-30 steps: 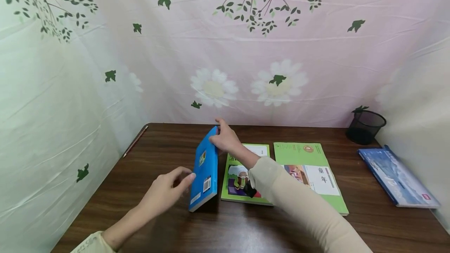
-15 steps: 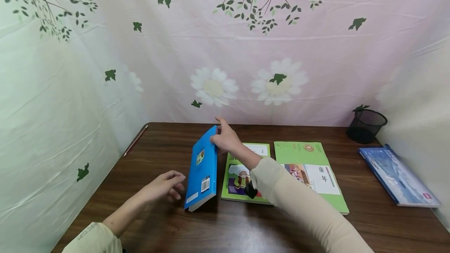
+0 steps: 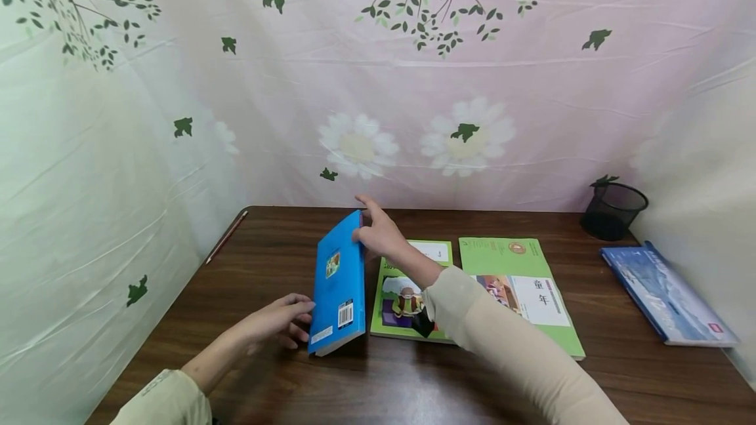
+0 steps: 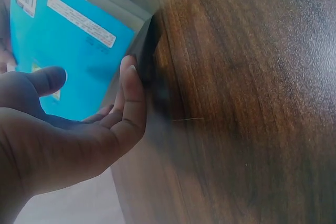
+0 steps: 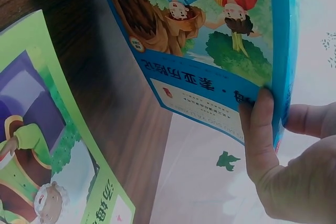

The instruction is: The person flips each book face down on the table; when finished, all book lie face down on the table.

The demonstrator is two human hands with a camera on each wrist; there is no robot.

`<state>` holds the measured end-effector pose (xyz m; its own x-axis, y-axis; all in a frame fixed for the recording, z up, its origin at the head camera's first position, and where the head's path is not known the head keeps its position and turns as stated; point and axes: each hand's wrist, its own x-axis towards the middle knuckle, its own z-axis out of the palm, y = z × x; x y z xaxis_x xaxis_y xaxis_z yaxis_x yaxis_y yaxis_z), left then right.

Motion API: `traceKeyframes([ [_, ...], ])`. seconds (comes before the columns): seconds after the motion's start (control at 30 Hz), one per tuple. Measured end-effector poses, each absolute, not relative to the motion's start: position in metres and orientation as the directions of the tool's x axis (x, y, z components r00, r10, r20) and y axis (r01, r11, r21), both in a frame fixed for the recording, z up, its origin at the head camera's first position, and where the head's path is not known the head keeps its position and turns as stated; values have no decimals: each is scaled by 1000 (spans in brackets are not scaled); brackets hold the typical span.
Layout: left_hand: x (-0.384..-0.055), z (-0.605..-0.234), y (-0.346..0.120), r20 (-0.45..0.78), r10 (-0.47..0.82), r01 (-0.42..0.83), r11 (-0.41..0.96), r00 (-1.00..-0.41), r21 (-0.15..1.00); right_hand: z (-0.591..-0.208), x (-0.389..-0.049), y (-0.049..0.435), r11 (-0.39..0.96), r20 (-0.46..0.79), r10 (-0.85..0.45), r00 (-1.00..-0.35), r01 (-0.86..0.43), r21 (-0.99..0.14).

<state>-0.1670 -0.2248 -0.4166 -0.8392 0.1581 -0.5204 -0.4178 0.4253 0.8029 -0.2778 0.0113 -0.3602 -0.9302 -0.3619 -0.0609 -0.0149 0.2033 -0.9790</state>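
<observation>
A blue paperback book (image 3: pixel 339 284) stands tilted on the table, its back cover with barcode facing me in the head view. My right hand (image 3: pixel 380 231) pinches its upper right edge; the right wrist view shows fingers on the illustrated front cover (image 5: pixel 210 30) and the thumb at the spine. My left hand (image 3: pixel 280 321) is at the lower left edge. In the left wrist view its thumb (image 4: pixel 50 80) lies over the back cover and the fingers curl round the edge. To the right, partly behind my right forearm, lies a green book with a cartoon figure (image 3: pixel 404 300).
Another green book (image 3: pixel 555 340) lies flat farther right on the dark wooden table (image 3: pixel 283 399). Near the right edge are a blue-and-white book (image 3: pixel 667 297) and a black mesh pen holder (image 3: pixel 611 212). A pencil (image 3: pixel 227 237) lies along the left edge; printed curtains surround the table.
My left hand let go of the blue book's edge, drew back left, then came to the edge again lower down. The book's back cover has turned more toward me. My right hand stays on it.
</observation>
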Motion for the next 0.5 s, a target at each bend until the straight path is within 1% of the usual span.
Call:
traceKeyframes([
  [0.27,-170,-422,-224,-510,129,-413,437,-851,799,-356,-272,10,172,-19,-387,-922,-53,-984],
  [0.5,-171,-423,-228,-523,213,-405,421,-826,811,-352,-268,7,157,-1,-396,-918,-66,-985],
])
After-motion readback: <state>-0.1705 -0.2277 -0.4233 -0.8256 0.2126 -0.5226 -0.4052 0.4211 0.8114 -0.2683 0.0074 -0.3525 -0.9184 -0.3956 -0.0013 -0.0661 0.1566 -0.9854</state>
